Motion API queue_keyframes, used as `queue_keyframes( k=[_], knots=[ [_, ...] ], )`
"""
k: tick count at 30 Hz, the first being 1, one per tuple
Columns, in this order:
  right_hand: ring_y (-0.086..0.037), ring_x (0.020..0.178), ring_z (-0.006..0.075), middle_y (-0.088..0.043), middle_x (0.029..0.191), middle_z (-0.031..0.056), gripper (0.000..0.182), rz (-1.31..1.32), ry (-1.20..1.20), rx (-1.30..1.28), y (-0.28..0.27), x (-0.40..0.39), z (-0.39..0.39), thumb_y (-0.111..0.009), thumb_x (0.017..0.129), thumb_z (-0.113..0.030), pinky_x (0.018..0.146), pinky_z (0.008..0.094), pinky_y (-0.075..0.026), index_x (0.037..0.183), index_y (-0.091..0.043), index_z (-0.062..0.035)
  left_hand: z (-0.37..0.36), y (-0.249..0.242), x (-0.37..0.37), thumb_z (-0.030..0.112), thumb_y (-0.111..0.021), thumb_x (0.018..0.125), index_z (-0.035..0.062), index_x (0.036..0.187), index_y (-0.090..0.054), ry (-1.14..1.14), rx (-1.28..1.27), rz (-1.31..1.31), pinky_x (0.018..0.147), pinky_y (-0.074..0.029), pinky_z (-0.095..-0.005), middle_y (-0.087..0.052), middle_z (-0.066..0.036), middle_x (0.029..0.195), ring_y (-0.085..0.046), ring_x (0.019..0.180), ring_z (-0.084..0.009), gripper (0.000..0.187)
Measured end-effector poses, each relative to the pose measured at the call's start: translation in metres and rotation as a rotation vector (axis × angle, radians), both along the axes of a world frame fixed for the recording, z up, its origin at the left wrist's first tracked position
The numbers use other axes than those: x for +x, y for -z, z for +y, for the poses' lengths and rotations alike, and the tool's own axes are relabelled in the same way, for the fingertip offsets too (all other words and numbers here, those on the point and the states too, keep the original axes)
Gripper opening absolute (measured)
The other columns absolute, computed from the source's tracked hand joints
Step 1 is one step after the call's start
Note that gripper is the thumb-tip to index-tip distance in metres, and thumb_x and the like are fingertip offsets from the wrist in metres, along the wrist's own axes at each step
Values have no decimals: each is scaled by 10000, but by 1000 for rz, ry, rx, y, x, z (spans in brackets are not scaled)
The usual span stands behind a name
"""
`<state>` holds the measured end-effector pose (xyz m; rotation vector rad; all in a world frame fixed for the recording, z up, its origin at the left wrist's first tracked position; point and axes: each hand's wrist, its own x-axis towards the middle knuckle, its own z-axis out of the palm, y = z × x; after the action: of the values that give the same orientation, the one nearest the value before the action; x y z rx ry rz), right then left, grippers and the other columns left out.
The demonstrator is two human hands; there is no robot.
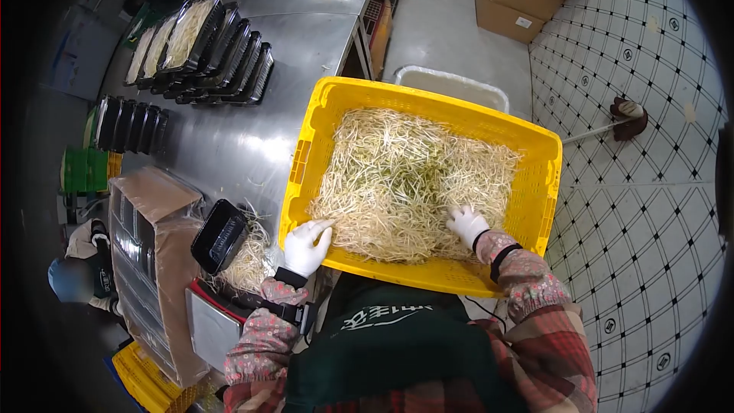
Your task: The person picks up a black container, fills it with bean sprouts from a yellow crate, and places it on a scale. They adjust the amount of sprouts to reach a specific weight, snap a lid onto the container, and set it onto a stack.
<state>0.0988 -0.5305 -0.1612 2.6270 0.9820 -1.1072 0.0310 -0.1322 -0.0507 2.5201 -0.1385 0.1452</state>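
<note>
- Bean sprouts [382, 176], greener toward the middle, fill the bottom of the perforated yellow crate [443, 96], which stands before the person beside the steel table [264, 141]; its support is hidden.
- Lifting too large a tangle could drag strands over the rim, and hard pressing could snap the thin stems.
- A push on one side might tip the crate, if its support is narrow.
- The right hand [467, 226], gloved, reaches palm-down, fingertips among the sprouts; whether they close on any cannot be told.
- The left hand [307, 248], also gloved, bends over the near-left corner, index finger extended inward; its grip on the rim is unclear.
- Left of it, a black plastic tray [218, 235] tilts beside loose sprouts [248, 261].
</note>
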Motion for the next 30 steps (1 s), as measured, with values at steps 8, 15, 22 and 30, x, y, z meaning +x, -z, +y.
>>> queue_keyframes(
  k=[8, 15, 22, 30],
  knots=[
    [-647, 1045, 268, -668, 1151, 151, 531, -83, 1012, 614, -8, 66, -98, -735, 671, -29, 900, 347, -513, 1192, -631, -56, 0, 1, -2, 106, -670, 855, 78, 1006, -725, -22, -47, 31, 772, -540, -340, -716, -100, 928, -692, 851, -257, 163],
    [-606, 1124, 305, -632, 1196, 183, 634, -80, 552, 883, -149, 107, 13, -755, 652, -88, 967, 366, -481, 1262, -585, -47, 7, -19, 25, 115, -661, 903, 6, 1342, -530, -130, -574, 315, 978, -457, -309, -608, -141, 1267, -607, 1115, -215, 471],
    [-314, 1417, 381, -318, 1522, 257, 1009, 210, 391, 848, -120, 110, 104, -835, 704, -417, 1157, 415, -293, 1517, -302, -146, 11, -30, 72, 351, -746, 832, 28, 1503, -299, 136, -314, 490, 1168, -257, -379, -344, -216, 1516, -309, 1428, -304, 869],
    [-256, 1433, 405, -328, 1506, 276, 1020, -24, 564, 561, -32, 101, 137, -612, 801, -690, 1170, 462, -253, 1495, -296, -13, -31, 50, 126, 655, -598, 828, 21, 1520, -221, 217, 59, 489, 1186, -206, -439, -261, -231, 1557, -196, 1460, -399, 1012]
  ],
)
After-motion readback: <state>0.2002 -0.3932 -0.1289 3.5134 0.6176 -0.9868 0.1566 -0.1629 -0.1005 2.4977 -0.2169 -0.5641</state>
